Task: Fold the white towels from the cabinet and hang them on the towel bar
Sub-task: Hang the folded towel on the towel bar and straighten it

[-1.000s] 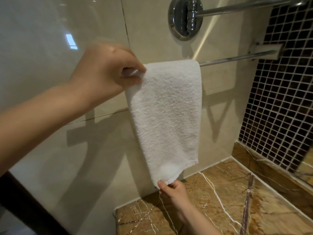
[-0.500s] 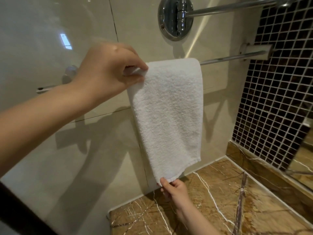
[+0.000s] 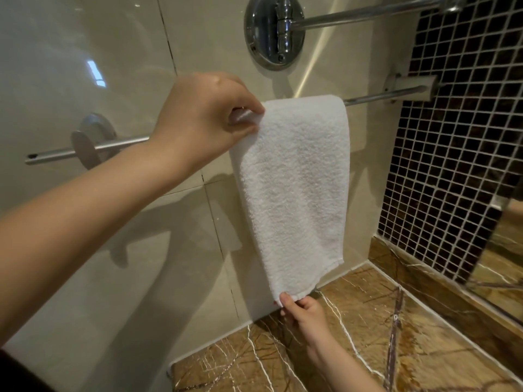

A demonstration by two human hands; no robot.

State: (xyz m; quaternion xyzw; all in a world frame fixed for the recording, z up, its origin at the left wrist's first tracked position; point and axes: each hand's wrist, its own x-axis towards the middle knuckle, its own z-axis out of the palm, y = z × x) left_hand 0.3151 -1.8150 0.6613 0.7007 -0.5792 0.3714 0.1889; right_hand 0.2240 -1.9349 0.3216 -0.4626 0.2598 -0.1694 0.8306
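Observation:
A folded white towel (image 3: 297, 176) hangs over the thin chrome towel bar (image 3: 379, 97) on the beige tiled wall. My left hand (image 3: 203, 117) pinches the towel's top left corner right at the bar. Down below, my right hand (image 3: 304, 314) pinches the towel's bottom left corner and holds it just above the counter. The bar's left stretch and its round mount (image 3: 90, 140) show behind my left forearm; the part under the towel is hidden.
A brown marble counter (image 3: 368, 349) lies below the towel. A large chrome wall fitting with a thick arm (image 3: 273, 29) sits above the bar. Dark mosaic tiles (image 3: 452, 154) and a mirror edge (image 3: 501, 250) fill the right side.
The view has shifted a little, bringing the bar's left mount into sight. Both hands keep their pinch on the same corners; the towel hangs much as before.

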